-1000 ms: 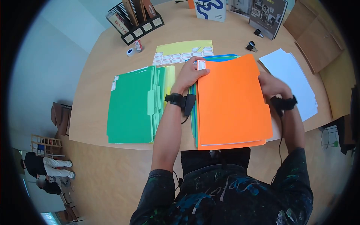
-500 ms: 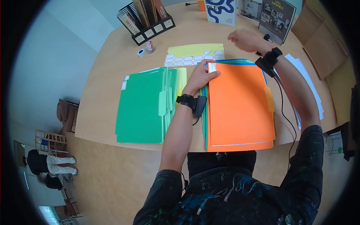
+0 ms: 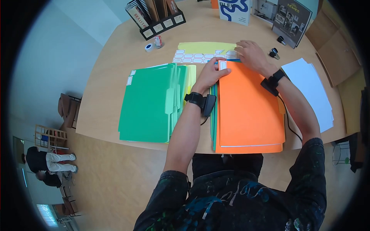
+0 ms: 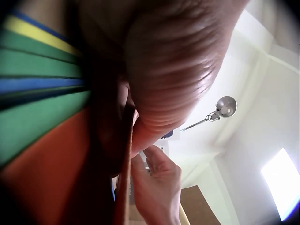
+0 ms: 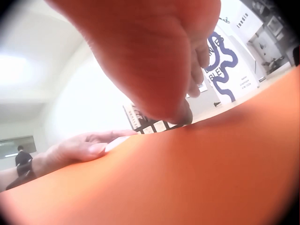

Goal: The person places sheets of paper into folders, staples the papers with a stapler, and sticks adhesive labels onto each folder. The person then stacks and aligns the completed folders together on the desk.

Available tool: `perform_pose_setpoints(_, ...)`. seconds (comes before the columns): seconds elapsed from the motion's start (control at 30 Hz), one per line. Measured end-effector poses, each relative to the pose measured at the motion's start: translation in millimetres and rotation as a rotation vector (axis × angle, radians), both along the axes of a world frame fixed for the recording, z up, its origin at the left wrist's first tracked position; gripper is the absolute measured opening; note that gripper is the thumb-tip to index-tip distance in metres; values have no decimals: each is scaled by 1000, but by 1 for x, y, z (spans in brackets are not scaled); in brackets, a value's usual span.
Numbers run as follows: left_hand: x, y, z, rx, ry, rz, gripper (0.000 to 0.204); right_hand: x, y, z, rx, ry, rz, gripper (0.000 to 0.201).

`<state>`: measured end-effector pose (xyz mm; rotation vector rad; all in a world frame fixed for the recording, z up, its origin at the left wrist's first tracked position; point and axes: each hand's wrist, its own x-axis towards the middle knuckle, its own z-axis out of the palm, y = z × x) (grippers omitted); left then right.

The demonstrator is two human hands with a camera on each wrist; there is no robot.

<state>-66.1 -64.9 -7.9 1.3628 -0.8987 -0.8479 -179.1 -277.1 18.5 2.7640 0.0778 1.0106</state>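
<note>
In the head view, my left hand (image 3: 209, 77) grips the upper left corner of an orange file folder (image 3: 250, 115), its thumb on the front beside a white label (image 3: 222, 65). Blue and green folders show behind the orange one, their edges fanned out in the left wrist view. Past the folder's top edge, my right hand (image 3: 255, 57) reaches with loosely extended fingers toward the right end of a sheet of label stickers (image 3: 189, 58) with a yellow part (image 3: 204, 47). The right wrist view shows those fingers over the orange top edge, their tips partly hidden.
Left of the hands lies a stack of green folders (image 3: 148, 107) with yellow ones under it. White paper (image 3: 308, 96) lies at the right. Farther back are a tape roll (image 3: 149, 47), black clips (image 3: 274, 53), a black desk organizer (image 3: 163, 27) and standing books (image 3: 291, 19).
My right hand left the folder's right edge, swung up over the far right of the desk, then came down and left toward the label sheet. My left hand keeps its grip on the corner.
</note>
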Motion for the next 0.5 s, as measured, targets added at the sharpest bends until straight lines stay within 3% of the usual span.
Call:
perform_pose_setpoints(0.03,0,-1,-1,0,3,-4,55,-4,4,-3,0,3,-4,28)
perform_pose_setpoints(0.1,0,-2,-4,-72,24,4,44,-16,39,8,691,188,27,36)
perform_pose_setpoints(0.13,4,-6,-10,-71,27,1,44,-20,52,10,693,189,24,36)
perform_pose_setpoints(0.2,11,-12,-15,-123,-82,141,44,-26,70,12,919,210,86,45)
perform_pose_setpoints(0.23,13,-14,-19,-93,-78,146,52,-23,69,6,862,187,74,48)
perform_pose_setpoints(0.37,-2,2,12,91,84,66,44,-15,64,-4,917,217,10,46)
perform_pose_setpoints(0.43,-15,7,20,102,-178,100,50,-8,52,-11,939,179,-22,40)
perform_pose_setpoints(0.5,-9,4,10,67,-122,43,52,-12,55,-1,976,180,-71,37)
